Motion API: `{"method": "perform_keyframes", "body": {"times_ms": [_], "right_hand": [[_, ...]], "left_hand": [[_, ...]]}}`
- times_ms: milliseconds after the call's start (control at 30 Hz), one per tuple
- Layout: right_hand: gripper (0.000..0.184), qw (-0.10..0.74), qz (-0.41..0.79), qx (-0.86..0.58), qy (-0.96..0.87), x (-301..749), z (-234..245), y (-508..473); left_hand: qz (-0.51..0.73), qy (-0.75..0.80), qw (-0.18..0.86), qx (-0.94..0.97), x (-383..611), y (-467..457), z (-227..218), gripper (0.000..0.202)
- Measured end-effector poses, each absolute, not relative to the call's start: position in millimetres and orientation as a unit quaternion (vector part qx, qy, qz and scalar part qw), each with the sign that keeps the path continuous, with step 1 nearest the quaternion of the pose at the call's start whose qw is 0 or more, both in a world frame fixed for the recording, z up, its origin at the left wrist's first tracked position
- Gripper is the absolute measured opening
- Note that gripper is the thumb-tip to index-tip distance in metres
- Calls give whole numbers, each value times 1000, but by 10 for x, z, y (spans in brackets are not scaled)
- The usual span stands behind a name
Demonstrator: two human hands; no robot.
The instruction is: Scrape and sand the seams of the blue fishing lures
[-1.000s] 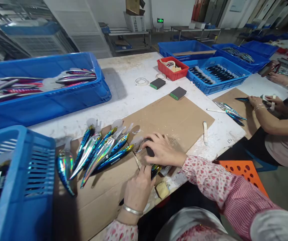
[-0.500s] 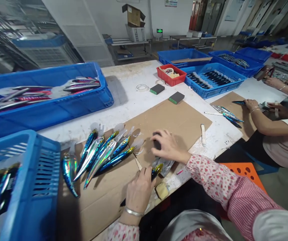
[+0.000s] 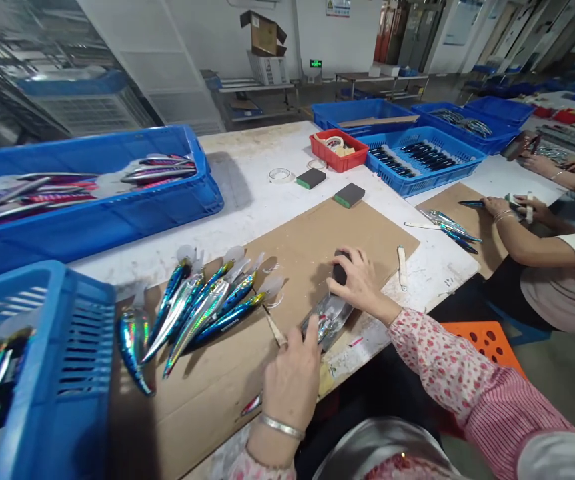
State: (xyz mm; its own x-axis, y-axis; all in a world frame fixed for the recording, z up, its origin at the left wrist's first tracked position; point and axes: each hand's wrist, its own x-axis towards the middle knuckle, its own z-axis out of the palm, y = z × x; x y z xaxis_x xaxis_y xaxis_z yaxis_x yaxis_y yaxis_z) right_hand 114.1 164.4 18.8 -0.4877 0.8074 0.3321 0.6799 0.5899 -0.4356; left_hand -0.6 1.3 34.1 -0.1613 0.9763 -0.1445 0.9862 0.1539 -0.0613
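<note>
Two plastic crates stand at the far left: a slotted light-blue one (image 3: 80, 373) and, behind it, a smoother dark-blue one (image 3: 117, 230). Loose lures (image 3: 205, 319) lie heaped on creased cardboard (image 3: 357, 227), slim, curved and foil-bright, with clear lips. Then comes the left hand (image 3: 292, 373), fingers wrapped round one glossy lure (image 3: 324, 328) near the table's edge. Beyond its head, the right hand (image 3: 360, 280) grips a matt dark block (image 3: 339, 269); I can't tell whether that touches the lure. I'd call this rubbing down; the next move seems to call for a steady hold and light, even pressure. Rightmost, past a narrow pale strip (image 3: 401, 268), a co-worker's hand (image 3: 497, 207) pins a similar blue lure (image 3: 470, 204).
</note>
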Motion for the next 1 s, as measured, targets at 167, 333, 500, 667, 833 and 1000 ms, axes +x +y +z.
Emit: {"method": "perform_keyframes", "body": {"times_ms": [167, 333, 500, 667, 833, 1000], "right_hand": [[31, 275, 129, -468, -830, 1131, 136, 1389], [29, 266, 174, -464, -827, 1161, 165, 1360], [30, 262, 140, -476, -828, 1213, 165, 1377], [28, 249, 164, -452, -841, 1243, 150, 1356], [30, 245, 126, -453, -848, 1261, 195, 1362], [29, 239, 157, -450, -846, 1250, 200, 1366]], "left_hand": [[-94, 739, 103, 659, -4, 84, 455, 49], [-105, 752, 96, 644, 73, 85, 447, 47], [-98, 750, 117, 644, 83, 79, 456, 48], [-101, 753, 107, 642, 94, 66, 432, 48], [-105, 756, 94, 640, 112, 50, 401, 48], [-110, 756, 98, 637, 133, 44, 411, 48]]}}
